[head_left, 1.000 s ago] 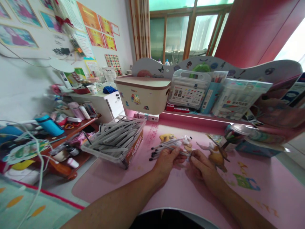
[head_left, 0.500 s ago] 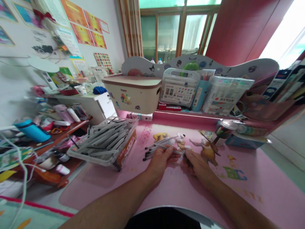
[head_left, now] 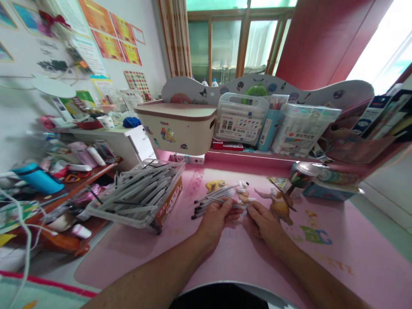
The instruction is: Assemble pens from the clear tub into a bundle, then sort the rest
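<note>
Over the pink desk (head_left: 206, 262), my left hand (head_left: 216, 219) is closed, thumb against fingers, on a slim pale pen running toward the right. My right hand (head_left: 264, 219) pinches at the right end of that pen; its fingertips partly hide what they hold. Beyond and left of my left hand lies a loose bunch of clear pens (head_left: 206, 201) with black ends pointing left. Further left stands a clear plastic basket (head_left: 146, 221) heaped with many grey-white pens (head_left: 144, 184).
A lidded cream box (head_left: 178, 131), a marker case (head_left: 241, 120) and a clear pen pack (head_left: 302, 131) line the raised shelf at the back. A can of pens (head_left: 302, 176) and a blue box (head_left: 331, 191) stand at right. A cluttered wooden shelf (head_left: 93, 171) is at left.
The view has shifted slightly. My right hand has turned a little and its fingertips sit closer to my left hand. The bunch of pens and the basket stay in place.
</note>
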The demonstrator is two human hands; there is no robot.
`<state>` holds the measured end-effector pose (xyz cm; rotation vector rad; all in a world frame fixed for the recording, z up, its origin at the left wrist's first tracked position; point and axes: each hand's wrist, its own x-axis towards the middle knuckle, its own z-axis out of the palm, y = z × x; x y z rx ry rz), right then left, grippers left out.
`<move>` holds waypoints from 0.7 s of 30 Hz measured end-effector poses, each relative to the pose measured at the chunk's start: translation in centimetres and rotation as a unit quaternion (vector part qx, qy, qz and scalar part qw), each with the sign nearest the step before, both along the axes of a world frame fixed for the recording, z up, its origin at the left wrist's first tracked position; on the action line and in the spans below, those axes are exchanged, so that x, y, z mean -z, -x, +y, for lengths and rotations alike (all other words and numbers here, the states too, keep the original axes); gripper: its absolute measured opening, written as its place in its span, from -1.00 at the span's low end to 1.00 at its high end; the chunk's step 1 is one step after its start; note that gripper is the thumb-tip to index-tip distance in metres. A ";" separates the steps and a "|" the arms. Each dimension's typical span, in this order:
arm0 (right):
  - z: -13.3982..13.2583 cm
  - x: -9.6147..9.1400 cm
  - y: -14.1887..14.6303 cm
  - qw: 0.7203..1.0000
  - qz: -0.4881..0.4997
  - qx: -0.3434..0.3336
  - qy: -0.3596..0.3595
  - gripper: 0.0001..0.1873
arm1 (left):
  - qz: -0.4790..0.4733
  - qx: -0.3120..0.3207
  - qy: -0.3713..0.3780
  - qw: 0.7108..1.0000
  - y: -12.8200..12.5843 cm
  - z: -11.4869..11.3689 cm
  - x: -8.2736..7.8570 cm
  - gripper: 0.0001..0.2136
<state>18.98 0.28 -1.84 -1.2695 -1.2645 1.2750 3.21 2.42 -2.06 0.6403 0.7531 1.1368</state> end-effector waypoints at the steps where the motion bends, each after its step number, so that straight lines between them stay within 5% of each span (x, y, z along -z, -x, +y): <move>1: 0.0 -0.1 0.1 1.000 0.025 0.006 0.012 -0.64 | -0.004 -0.008 0.002 1.000 0.0 0.1 0.0 -0.63; 4: 0.0 -0.4 0.2 0.988 0.140 0.009 0.067 -0.69 | -0.012 -0.027 0.012 1.000 0.3 0.2 0.1 -0.62; 9: 0.1 -1.0 -0.3 0.930 0.326 -0.036 0.166 -0.72 | 0.022 -0.022 0.011 0.999 0.4 0.0 -0.2 -0.61; 16: 0.0 -0.7 -0.2 0.957 0.204 -0.058 0.195 -0.65 | 0.100 -0.029 -0.057 0.993 0.6 -0.3 -0.5 -0.68; 21: -0.1 -0.8 -1.2 0.948 0.150 -0.152 0.235 -0.64 | 0.063 -0.072 -0.013 0.995 1.3 0.5 -0.8 -0.69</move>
